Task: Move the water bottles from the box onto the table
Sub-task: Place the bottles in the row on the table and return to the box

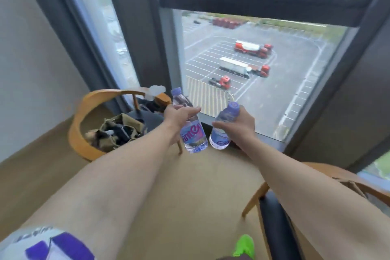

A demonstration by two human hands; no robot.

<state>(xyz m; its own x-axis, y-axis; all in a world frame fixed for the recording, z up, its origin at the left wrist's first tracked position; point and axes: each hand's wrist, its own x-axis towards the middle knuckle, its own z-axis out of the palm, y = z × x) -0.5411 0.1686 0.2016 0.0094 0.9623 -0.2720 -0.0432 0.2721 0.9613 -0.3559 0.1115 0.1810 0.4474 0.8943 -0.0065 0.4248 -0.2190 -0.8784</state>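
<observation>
My left hand (179,115) grips left bottle (191,126) round its middle, fingers curled. My right hand (238,124) grips right bottle (223,127), fingers wrapped near neck. Both bottles in air, tilted, just apart, above floor by window (263,74). Wooden chair (88,116) at left.

A single wide-angle view was taken from the person's head, directed forward and steeply down along both outstretched forearms. The floor (190,186) was seen from standing height, with a large window (253,65) straight ahead. Straight lines were bent towards the edges. No second view was supplied.
</observation>
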